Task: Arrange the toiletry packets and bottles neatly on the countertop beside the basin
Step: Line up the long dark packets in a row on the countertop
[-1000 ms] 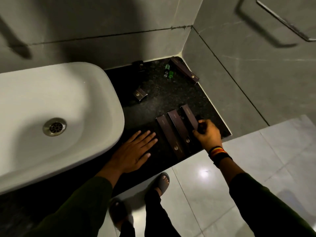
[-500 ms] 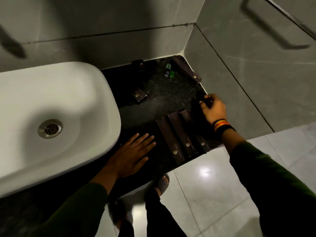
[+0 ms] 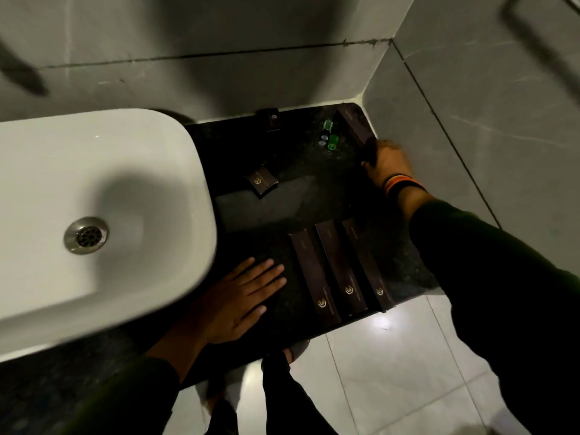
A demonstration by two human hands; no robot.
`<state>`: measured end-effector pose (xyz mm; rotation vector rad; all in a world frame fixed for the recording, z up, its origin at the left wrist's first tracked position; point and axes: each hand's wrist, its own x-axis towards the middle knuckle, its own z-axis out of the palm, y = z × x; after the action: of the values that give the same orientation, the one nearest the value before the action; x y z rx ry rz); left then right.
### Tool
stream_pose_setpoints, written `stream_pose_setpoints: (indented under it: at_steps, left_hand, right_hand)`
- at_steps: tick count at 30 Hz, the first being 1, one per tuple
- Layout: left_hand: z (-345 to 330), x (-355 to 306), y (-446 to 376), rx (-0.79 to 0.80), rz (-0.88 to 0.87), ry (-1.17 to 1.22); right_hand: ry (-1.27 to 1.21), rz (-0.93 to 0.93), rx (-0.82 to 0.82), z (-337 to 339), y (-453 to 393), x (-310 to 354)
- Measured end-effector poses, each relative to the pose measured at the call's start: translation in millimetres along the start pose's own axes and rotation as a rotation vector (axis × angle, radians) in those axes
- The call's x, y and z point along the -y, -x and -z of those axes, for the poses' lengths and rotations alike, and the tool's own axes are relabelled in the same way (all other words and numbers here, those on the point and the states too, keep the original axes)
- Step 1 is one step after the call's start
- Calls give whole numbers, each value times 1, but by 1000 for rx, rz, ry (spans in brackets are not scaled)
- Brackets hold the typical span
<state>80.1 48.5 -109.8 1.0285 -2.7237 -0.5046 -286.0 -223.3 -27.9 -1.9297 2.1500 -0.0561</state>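
Note:
Three long dark packets (image 3: 340,268) lie side by side near the front edge of the black countertop (image 3: 301,196). My left hand (image 3: 238,299) rests flat and open on the counter just left of them. My right hand (image 3: 387,163) is at the far right, its fingers closed on the near end of a fourth long dark packet (image 3: 353,125) that runs along the right wall. Two small green bottles (image 3: 329,135) lie just left of that packet. A small dark packet (image 3: 262,182) lies mid-counter, and another small packet (image 3: 271,117) stands at the back wall.
The white basin (image 3: 94,221) with its metal drain fills the left. Grey tiled walls close the counter at the back and right. Light floor tiles and my sandalled foot (image 3: 298,348) show below the counter's front edge.
My right hand left the row of three packets, travelled to the back right, and closed on the long packet by the wall. My left hand stayed flat in place.

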Motion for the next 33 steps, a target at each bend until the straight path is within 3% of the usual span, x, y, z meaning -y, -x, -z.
stream_pose_setpoints:
  at_steps: [3,7,12,21,26,33]
  left_hand:
    - [2,-1,0,-21,-7,5]
    - [2,-1,0,-46,-21,-13]
    - [-1,3,2,-51,-54,-16]
    - [4,-1,1,-2,-29,-44]
    - [3,-1,1,21,-15,-44]
    - [0,2,0,-2,-20,-34]
  right_hand:
    - [10,4,-60,1,9,-4]
    - [-114,-100,-12,3,41,-17]
    - [-225,-256,-37,7,118,-32]
    - [-333,-331,-13,-13,249,-51]
    - [-319,-369,5,-20,259,-55]
    - [-458,-318,-90,3,218,-29]
